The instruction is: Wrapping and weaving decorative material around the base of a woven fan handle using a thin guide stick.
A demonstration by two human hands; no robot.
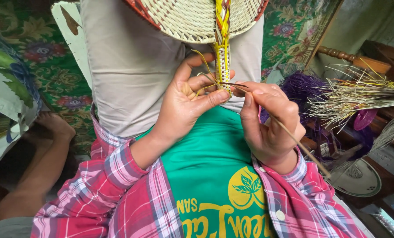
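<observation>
Far left of my view: a bare foot and lower leg rest on a green floral mat, with a leaf-printed cloth bunched at the edge. I cannot tell whose leg it is. Moving in, my own lap takes over: beige trousers, a pink plaid shirt hanging open over a green printed t-shirt. My left hand comes up from the plaid cuff, fingers curled narrow around the lower end of the fan's handle, thumb raised beside it and fingertips pressed to the handle's tip. A thin yellow strand loops out over the thumb side. The woven hand fan itself sits at top centre, above both hands, its pale lattice blade edged in red and a yellow braid running down its middle into the bound handle. The handle points down between the two hands. My right hand sits just right of the handle end, fingers pinched closed on a long thin strip that runs from the handle tip, through the grip, and out past the wrist toward lower right. Further right: a tuft of purple fibre, a spray of pale dried straw strips, a turned wooden rail, and another round woven fan lying low.
</observation>
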